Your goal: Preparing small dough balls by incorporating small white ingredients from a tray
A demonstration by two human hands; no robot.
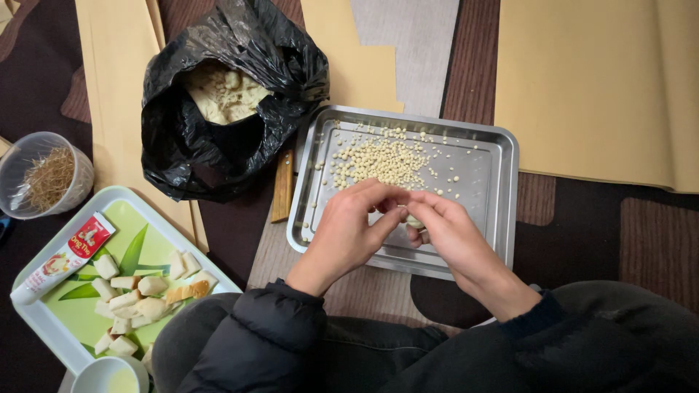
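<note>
Here we see the steel tray (pixel 502 156) holding a scatter of pale pellets (pixel 382 161) just beyond both hands. Left hand (pixel 348 231) and right hand (pixel 451 236) meet fingertip to fingertip — pinched on a small pale lump (pixel 413 221). Left lies a black bag (pixel 218 102) — nearer, a red-and-white tube (pixel 65 256).

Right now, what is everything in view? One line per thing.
metal tray: one, silver, centre
pellets: many, cream, on the metal tray
plastic bag: one, black, open, upper left, pale dough inside
wooden stick: one, brown, between bag and metal tray
green tray: one, lower left
bread chunks: many, pale, on the green tray
tube: one, red and white, on the green tray
tub: one, clear, left, dry fibres inside
cup: one, white, bottom left
paper sheets: several, tan, on the floor
left hand: fingers pinching a pale bit
right hand: fingers meeting the left
</note>
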